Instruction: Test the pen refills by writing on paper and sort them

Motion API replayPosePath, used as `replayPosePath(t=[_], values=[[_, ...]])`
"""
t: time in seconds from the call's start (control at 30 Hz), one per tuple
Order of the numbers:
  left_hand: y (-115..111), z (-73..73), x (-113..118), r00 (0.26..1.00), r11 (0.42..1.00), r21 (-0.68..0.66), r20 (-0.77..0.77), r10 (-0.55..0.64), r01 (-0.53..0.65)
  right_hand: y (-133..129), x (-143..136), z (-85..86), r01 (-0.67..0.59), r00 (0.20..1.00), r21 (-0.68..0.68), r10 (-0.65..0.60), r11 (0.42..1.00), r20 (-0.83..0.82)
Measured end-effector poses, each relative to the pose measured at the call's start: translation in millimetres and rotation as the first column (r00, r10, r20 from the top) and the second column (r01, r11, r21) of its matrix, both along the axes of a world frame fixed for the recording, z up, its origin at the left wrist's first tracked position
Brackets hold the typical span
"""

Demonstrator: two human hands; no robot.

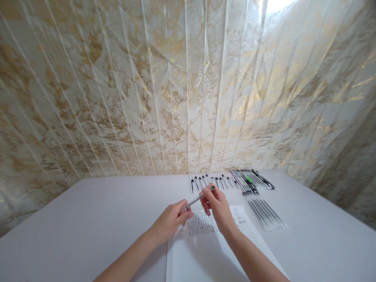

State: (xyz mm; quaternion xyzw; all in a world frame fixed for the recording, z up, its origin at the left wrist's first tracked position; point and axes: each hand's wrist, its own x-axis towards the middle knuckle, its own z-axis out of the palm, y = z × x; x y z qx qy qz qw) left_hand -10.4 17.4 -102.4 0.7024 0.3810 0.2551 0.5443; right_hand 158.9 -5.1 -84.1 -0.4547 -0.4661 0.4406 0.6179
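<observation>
Between my two hands a slim pen [195, 200] with a clear barrel and a dark end slants up to the right. My left hand [172, 216] is closed around its lower left end. At the dark upper end, the fingers of my right hand [216, 203] pinch the pen. Below both hands lies a white sheet of paper [202, 256] with rows of dark handwriting near its top. My right forearm and its shadow cover part of the sheet.
Behind the paper is a row of black pen caps and thin pieces [206, 182]. Several pens [249, 180], one with a green part, lie at the back right. A fan of clear refills or pens [266, 213] lies right of the paper. A gold-patterned curtain [164, 98] hangs behind the white table [88, 219].
</observation>
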Motion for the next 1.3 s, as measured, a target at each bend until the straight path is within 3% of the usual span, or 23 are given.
replayPosePath(t=[0.07,0.13,0.23,0.33,0.47,0.6,0.67,0.73,0.8,0.87,1.0,1.13,1.3], values=[[8,-6.2,-6,0.999,0.987,-0.163,0.051,0.011,-0.003,5,9,0.5,0.076,0.983,-0.007,-0.076,0.997,-0.166],[16,-10.7,-13,0.996,0.971,-0.238,0.08,0.048,-0.028,10,17,-1.3,0.098,0.939,-0.047,-0.108,0.994,-0.326],[26,-12.6,-22,0.981,0.958,-0.277,0.148,0.126,-0.081,14,23,-7.3,0.009,0.871,-0.113,-0.063,0.994,-0.487],[34,-13.4,-28,0.967,0.949,-0.296,0.191,0.166,-0.104,15,20,-12.1,-0.059,0.85,-0.138,-0.023,0.989,-0.526],[38,-18.8,-28,0.969,0.958,-0.253,0.165,0.184,-0.139,13,14,-9.1,-0.126,0.765,-0.102,0.031,0.987,-0.644],[33,-23.6,-22,0.966,0.97,-0.042,0.093,0.243,-0.24,8,10,3.0,-0.167,0.711,-0.063,0.076,0.984,-0.699],[30,-23.6,-20,0.966,0.958,0.12,0.04,0.257,-0.26,3,8,9.9,-0.175,0.754,-0.09,0.075,0.98,-0.652],[27,-22.0,-19,0.967,0.934,0.271,-0.031,0.252,-0.235,-4,5,14.9,-0.181,0.852,-0.127,0.091,0.975,-0.516],[24,-19.5,-19,0.965,0.909,0.377,-0.113,0.238,-0.18,-11,2,15.5,-0.168,0.95,-0.148,0.119,0.975,-0.289],[21,-17.0,-19,0.955,0.887,0.445,-0.192,0.228,-0.122,-19,-2,9.8,-0.136,0.991,-0.147,0.132,0.98,-0.034],[16,-14.8,-18,0.919,0.854,0.518,-0.315,0.236,-0.042,-27,-12,-15.9,-0.065,0.956,-0.131,0.099,0.989,0.276],[17,-15.9,-17,0.887,0.839,0.544,-0.391,0.247,0.006,-26,-21,-36.5,-0.058,0.934,-0.2,0.124,0.978,0.334],[18,-17.9,-18,0.87,0.836,0.547,-0.431,0.24,0.041,-27,-30,-41.9,-0.036,0.933,-0.165,0.092,0.986,0.347]])
